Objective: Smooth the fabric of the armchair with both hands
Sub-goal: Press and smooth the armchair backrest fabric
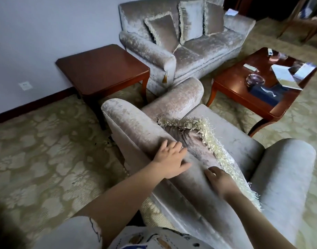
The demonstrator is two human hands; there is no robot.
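Observation:
A beige velvet armchair stands right in front of me, seen from behind its backrest. My left hand lies flat on the top of the backrest, fingers spread and holding nothing. My right hand rests palm down on the front slope of the backrest, just right of the left hand, slightly blurred. A fringed cushion leans against the backrest, its cream fringe touching my right hand's outer side.
A matching sofa with three fringed cushions stands at the back. A dark wooden side table is to the left of the armchair. A wooden coffee table with papers and a glass ashtray is to the right. Patterned carpet covers the floor.

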